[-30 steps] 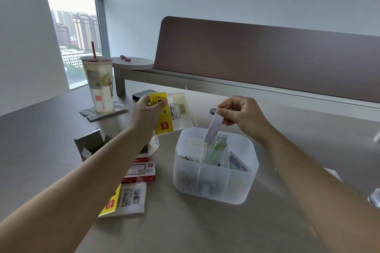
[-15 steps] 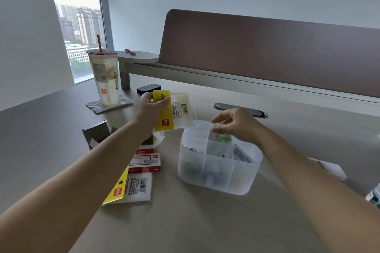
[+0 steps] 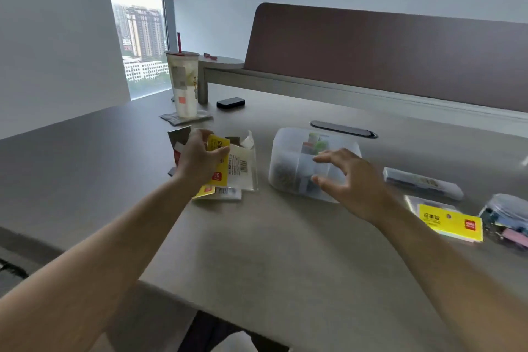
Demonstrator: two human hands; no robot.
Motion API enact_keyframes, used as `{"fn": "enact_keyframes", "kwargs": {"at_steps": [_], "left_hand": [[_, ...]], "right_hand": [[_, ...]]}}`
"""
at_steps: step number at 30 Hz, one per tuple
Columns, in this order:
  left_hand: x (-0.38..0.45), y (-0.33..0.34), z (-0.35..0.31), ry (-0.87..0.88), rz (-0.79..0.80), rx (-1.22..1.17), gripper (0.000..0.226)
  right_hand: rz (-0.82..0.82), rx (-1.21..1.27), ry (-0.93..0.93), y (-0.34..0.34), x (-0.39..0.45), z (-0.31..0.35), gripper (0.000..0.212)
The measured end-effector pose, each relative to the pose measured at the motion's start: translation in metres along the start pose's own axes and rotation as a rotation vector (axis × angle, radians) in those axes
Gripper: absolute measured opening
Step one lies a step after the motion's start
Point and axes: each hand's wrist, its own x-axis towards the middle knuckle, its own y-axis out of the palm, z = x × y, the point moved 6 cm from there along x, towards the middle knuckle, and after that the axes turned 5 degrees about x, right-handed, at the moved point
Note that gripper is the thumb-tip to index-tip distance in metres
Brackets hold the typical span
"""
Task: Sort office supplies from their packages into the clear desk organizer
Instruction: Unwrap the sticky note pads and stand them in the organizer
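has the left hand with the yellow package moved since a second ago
Yes. The left hand has dropped with the yellow package onto the wrappers, left of the organizer.

On the bench, the organizer stands mid-surface, before the cable slot near the back edge. Left of it a pile of packages lies under the left hand. Behind the pile, toward the back left corner, stands a cup on a coaster, a small box just right of it. Right of the organizer lie a long case, a notes pack before it, and a bag at the right edge.
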Motion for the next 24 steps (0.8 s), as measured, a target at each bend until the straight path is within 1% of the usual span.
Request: {"fn": "enact_keyframes", "kwargs": {"at_steps": [2, 4, 7, 9, 11, 13, 16, 18, 19, 21, 22, 24], "left_hand": [[-0.007, -0.002, 0.012, -0.001, -0.038, 0.122, 0.037], [-0.01, -0.004, 0.022, 0.002, -0.066, 0.251, 0.039], [-0.009, -0.007, 0.032, 0.036, -0.108, 0.416, 0.041], [-0.009, -0.01, 0.034, 0.04, -0.16, 0.562, 0.046], [-0.013, -0.011, 0.027, 0.071, -0.188, 0.611, 0.05], [-0.023, -0.006, 0.013, 0.165, -0.16, 0.586, 0.049], [-0.05, 0.013, -0.01, 0.373, -0.047, 0.551, 0.044], [-0.071, 0.037, -0.02, 0.487, 0.105, 0.54, 0.043], [-0.081, 0.053, -0.022, 0.517, 0.217, 0.547, 0.046], [-0.097, 0.084, -0.023, 0.499, 0.449, 0.608, 0.053], [-0.104, 0.098, -0.023, 0.494, 0.535, 0.664, 0.056], [-0.113, 0.122, -0.026, 0.529, 0.645, 0.779, 0.061]], "right_hand": [[0.03, -0.059, -0.032, 0.01, -0.016, 0.001, 0.036], [0.056, -0.057, -0.006, 0.02, -0.03, -0.003, 0.036], [0.205, -0.068, 0.079, 0.041, -0.05, -0.017, 0.043], [0.299, -0.085, 0.154, 0.05, -0.059, -0.026, 0.047], [0.328, -0.092, 0.19, 0.051, -0.062, -0.029, 0.048], [0.325, -0.098, 0.205, 0.05, -0.063, -0.031, 0.048], [0.288, -0.125, 0.218, 0.041, -0.069, -0.038, 0.048], [0.214, -0.133, 0.238, 0.027, -0.075, -0.05, 0.047], [0.162, -0.142, 0.255, 0.017, -0.078, -0.058, 0.046], [0.049, -0.202, 0.295, -0.005, -0.085, -0.077, 0.046], [0.002, -0.249, 0.329, -0.017, -0.088, -0.088, 0.048], [-0.048, -0.348, 0.441, -0.037, -0.096, -0.112, 0.055]]}}
